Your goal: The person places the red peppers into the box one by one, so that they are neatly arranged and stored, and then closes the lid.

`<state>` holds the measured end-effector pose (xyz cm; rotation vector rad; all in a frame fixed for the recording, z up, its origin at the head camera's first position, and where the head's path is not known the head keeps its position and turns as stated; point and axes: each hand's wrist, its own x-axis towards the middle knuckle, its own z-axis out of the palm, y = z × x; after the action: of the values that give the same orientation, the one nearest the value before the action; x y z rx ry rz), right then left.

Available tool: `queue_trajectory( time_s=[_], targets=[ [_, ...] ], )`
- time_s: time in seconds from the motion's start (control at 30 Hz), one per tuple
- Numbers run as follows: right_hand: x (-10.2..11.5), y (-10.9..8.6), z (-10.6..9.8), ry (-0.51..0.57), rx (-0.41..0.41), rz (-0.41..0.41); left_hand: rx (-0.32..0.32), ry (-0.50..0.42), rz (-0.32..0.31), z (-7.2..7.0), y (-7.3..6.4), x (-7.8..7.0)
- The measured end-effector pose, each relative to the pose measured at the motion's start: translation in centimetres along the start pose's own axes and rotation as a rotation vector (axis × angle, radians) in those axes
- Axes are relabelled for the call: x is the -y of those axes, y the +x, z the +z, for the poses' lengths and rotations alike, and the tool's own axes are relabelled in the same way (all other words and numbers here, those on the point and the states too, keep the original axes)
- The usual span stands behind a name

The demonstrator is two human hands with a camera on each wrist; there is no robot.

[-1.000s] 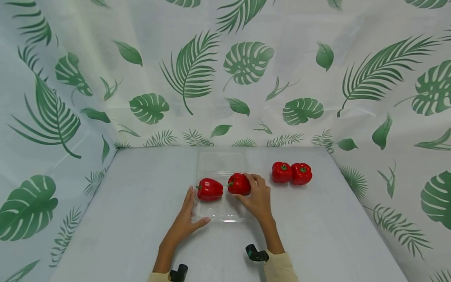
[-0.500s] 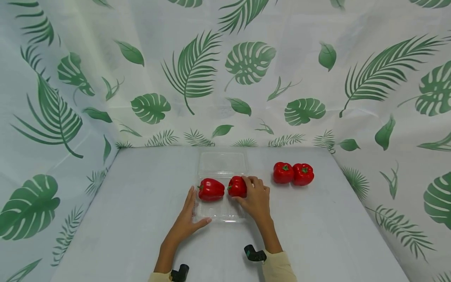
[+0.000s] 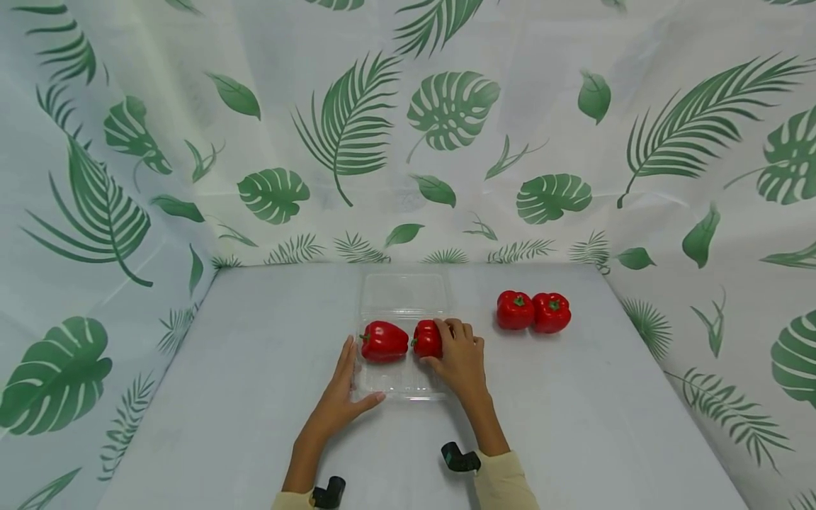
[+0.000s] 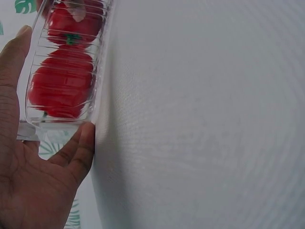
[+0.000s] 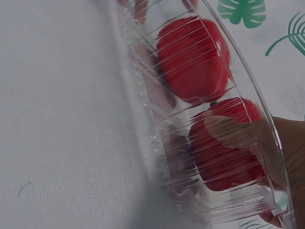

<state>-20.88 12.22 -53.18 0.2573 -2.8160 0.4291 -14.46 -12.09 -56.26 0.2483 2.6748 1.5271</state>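
Two boxed peppers [image 3: 385,342] lie sideways, stems [image 3: 363,336] pointing left

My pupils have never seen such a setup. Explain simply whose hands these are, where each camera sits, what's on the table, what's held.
No robot here, just a person working bare-handed. The wide picture comes from a camera worn on the head; the close ones from black cameras on the wrists. On the white table lies an open, clear plastic container with a glossy red bell pepper in it. The right hand grips a second red bell pepper inside it; the left hand touches the container's left side. Two more red bell peppers sit together farther right.
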Motion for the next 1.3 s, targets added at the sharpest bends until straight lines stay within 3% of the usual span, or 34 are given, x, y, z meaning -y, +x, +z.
queue_trajectory(
  time_s=[0.57,0.87,1.3],
  targets=[
    [-0.14,-0.32,-0.22,0.064,0.052,0.016,0.006,-0.008,-0.002,-0.08,0.03,0.06],
    [-0.38,-0.63,-0.05,0.089,0.008,-0.002,0.005,-0.022,0.008,-0.10,0.09,0.07],
    [-0.74,-0.66,-0.12,0.211,0.018,0.058,-0.011,-0.017,0.023,0.06,0.06,0.23]
  ],
)
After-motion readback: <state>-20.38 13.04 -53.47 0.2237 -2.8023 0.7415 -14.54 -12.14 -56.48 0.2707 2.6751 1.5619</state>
